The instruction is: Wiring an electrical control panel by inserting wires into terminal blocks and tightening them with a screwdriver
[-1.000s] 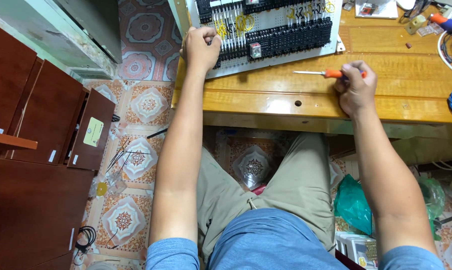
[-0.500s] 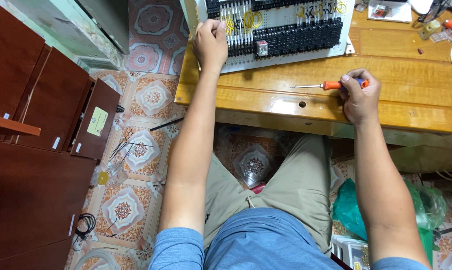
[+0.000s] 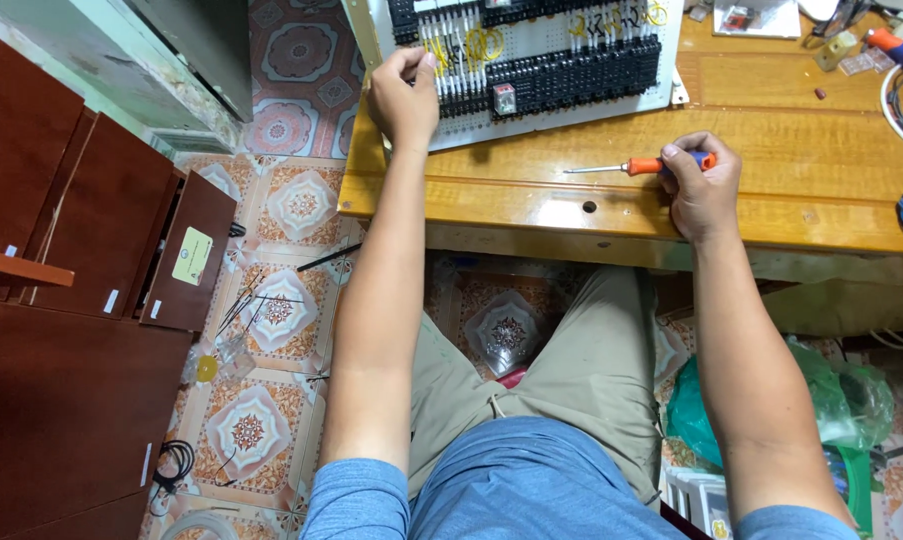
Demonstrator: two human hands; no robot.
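Left hand [image 3: 403, 95] is clenching the near edge of the white perforated panel w/ black terminal rows [image 3: 541, 75], steadying it on the wooden bench [image 3: 771, 200]. Right hand [image 3: 699, 188] is gripping the orange-handled slim screwdriver [image 3: 633, 167] (tip lying flat, pointing toward the panel), ready.

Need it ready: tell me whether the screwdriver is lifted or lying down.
Lying flat: the screwdriver rests on the wooden desk, right hand on its handle.

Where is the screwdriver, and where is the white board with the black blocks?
screwdriver [image 3: 643, 166], head view, on its orange handle.
white wiring panel [image 3: 571, 95], head view, on its bare lower edge.
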